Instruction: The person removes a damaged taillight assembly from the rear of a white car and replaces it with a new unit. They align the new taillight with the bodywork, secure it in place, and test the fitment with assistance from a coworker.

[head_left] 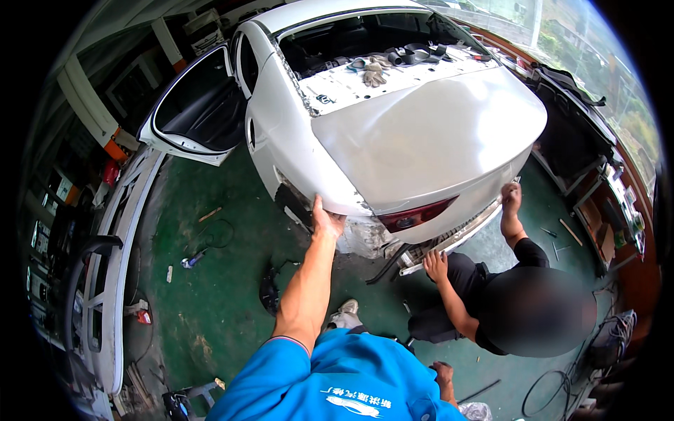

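A silver-white car [428, 140] stands with its rear toward me, its bumper cover off. My left hand [327, 222] grips the lower rear corner of the left quarter panel [309, 175]; the thumb lies on the outside and the other fingers are mostly hidden under the edge. Beside that hand are bare metal below the panel and the red tail light [414, 216]. Low beside my blue shirt is my right hand [443, 372], away from the car; its fingers show too little to read. Under the trunk lid runs a metal bumper beam [456, 237].
A person in black [460, 309] crouches at right, both hands at the beam. The left car door [200, 112] stands open. Gloves [375, 72] and dark parts lie behind the trunk lid. A long metal rail [119, 259] runs at left. Cables and tools are on the green floor [210, 309].
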Demonstrator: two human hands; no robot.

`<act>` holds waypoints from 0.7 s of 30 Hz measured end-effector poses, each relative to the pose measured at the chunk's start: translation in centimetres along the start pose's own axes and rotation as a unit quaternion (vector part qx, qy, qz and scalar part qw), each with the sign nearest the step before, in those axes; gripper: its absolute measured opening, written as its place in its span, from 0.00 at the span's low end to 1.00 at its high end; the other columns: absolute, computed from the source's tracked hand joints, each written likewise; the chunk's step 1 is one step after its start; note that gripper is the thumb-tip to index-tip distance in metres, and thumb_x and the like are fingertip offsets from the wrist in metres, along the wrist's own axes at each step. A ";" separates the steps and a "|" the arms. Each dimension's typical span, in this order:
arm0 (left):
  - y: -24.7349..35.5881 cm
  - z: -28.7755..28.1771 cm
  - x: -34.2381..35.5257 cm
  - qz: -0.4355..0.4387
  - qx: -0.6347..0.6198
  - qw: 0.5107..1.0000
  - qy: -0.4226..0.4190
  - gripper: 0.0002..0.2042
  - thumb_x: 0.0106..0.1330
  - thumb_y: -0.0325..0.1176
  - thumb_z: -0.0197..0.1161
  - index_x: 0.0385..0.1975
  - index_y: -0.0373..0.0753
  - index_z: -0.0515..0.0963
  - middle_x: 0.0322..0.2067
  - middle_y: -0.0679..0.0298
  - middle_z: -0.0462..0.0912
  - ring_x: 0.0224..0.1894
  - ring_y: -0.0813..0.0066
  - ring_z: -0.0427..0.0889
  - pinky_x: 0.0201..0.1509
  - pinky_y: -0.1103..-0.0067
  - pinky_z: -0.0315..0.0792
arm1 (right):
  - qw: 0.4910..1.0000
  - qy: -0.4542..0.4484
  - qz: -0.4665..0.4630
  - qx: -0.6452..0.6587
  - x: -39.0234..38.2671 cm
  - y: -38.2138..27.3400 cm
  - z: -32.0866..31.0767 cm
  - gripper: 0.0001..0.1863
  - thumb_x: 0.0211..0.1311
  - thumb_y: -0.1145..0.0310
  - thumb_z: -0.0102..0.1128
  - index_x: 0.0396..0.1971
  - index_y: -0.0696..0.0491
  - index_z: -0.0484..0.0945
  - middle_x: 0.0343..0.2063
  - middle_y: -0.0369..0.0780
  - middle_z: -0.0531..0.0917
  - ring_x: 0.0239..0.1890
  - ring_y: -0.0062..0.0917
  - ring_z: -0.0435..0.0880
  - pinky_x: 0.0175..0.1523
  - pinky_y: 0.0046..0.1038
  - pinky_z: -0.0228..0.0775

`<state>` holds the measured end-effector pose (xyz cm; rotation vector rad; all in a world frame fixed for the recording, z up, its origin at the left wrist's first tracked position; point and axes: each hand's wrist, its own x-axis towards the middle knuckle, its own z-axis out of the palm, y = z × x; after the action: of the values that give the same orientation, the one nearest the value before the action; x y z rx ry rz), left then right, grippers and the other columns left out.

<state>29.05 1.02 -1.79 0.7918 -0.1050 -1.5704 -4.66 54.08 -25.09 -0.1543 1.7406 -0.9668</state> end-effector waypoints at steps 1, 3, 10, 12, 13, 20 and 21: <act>0.2 -0.3 0.4 -0.002 0.000 1.000 0.002 0.32 0.72 0.61 0.52 0.65 0.42 0.67 0.62 0.58 0.73 0.64 0.58 0.71 0.70 0.58 0.64 | 1.000 0.000 -0.004 0.002 -0.1 0.0 0.1 0.26 0.57 0.62 0.65 0.49 0.66 0.79 0.37 0.50 0.86 0.33 0.34 0.83 0.34 0.33 0.74; 0.1 -0.1 0.4 -0.002 0.008 1.000 0.006 0.31 0.72 0.61 0.53 0.65 0.42 0.68 0.61 0.59 0.73 0.64 0.58 0.71 0.70 0.59 0.65 | 1.000 -0.008 -0.017 0.008 -0.2 0.0 0.0 0.24 0.56 0.63 0.64 0.48 0.66 0.79 0.36 0.49 0.86 0.31 0.33 0.82 0.32 0.32 0.74; 0.2 -0.1 -0.1 0.005 0.050 0.999 0.013 0.32 0.73 0.61 0.52 0.64 0.40 0.68 0.61 0.56 0.73 0.65 0.59 0.70 0.72 0.58 0.61 | 0.997 -0.023 -0.055 -0.048 -0.7 -0.2 0.3 0.20 0.56 0.65 0.64 0.44 0.65 0.81 0.33 0.48 0.86 0.27 0.31 0.81 0.27 0.30 0.71; 0.4 -0.1 -0.3 0.006 0.055 0.998 0.018 0.33 0.73 0.61 0.51 0.65 0.40 0.67 0.62 0.56 0.72 0.66 0.59 0.69 0.73 0.58 0.59 | 0.999 -0.014 -0.034 -0.020 -0.5 0.1 0.6 0.20 0.56 0.66 0.64 0.45 0.65 0.81 0.33 0.48 0.86 0.27 0.31 0.81 0.27 0.30 0.71; 0.7 -0.3 -0.5 0.009 0.058 0.998 0.020 0.33 0.73 0.61 0.51 0.65 0.40 0.67 0.63 0.56 0.72 0.66 0.59 0.69 0.73 0.58 0.59 | 1.000 -0.011 -0.022 -0.007 -0.3 0.2 0.8 0.21 0.56 0.66 0.64 0.45 0.65 0.81 0.33 0.48 0.86 0.27 0.31 0.81 0.27 0.30 0.71; -0.8 -0.1 -2.0 -0.015 0.113 0.993 -0.028 0.38 0.72 0.64 0.50 0.68 0.37 0.63 0.67 0.52 0.69 0.70 0.54 0.67 0.73 0.56 0.60 | 0.975 -0.051 -0.190 -0.101 4.3 6.4 -1.2 0.22 0.58 0.65 0.64 0.48 0.65 0.81 0.36 0.48 0.87 0.31 0.31 0.83 0.31 0.30 0.73; -1.0 -0.9 -2.8 -0.040 0.136 0.990 -0.019 0.41 0.71 0.66 0.50 0.68 0.32 0.62 0.65 0.48 0.70 0.70 0.51 0.67 0.74 0.56 0.59 | 0.973 -0.053 -0.200 -0.101 3.6 5.7 -0.5 0.22 0.59 0.65 0.64 0.49 0.65 0.81 0.36 0.48 0.87 0.30 0.31 0.83 0.31 0.31 0.74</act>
<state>28.55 4.12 -1.79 0.9881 -0.3239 -1.6683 -4.51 56.20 -31.52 -0.6976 1.7400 -1.0423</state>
